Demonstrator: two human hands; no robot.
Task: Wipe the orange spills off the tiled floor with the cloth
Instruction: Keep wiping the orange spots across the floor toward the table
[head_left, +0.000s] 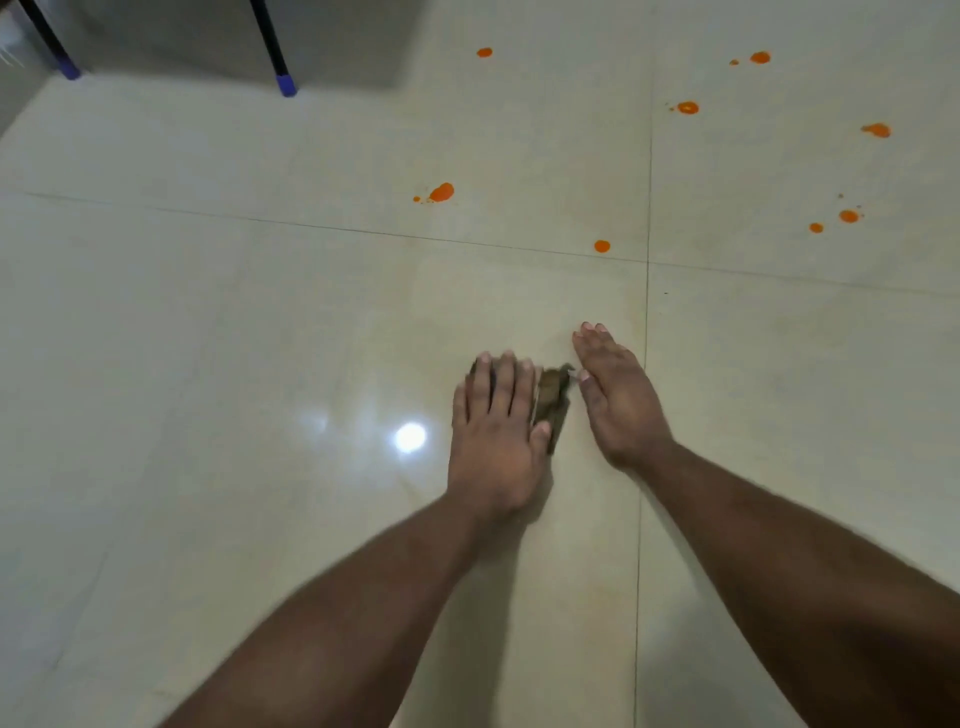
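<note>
A small brownish cloth (551, 400) lies on the pale tiled floor (208, 312), mostly under my left hand (496, 426), which presses flat on it with fingers spread. My right hand (618, 400) rests flat on the floor just right of the cloth, fingers together, its thumb close to the cloth's corner. Several orange spills lie farther away: one blob (441, 192) straight ahead, a round drop (602, 246) near the tile joint, and others at the far right (849, 216) and far back (688, 107).
Two dark furniture legs with blue feet (286, 85) (71, 73) stand at the far left, with a shadowed area between them. Thin grout lines (647, 291) cross the floor. A bright light reflection (410, 437) shines left of my left hand.
</note>
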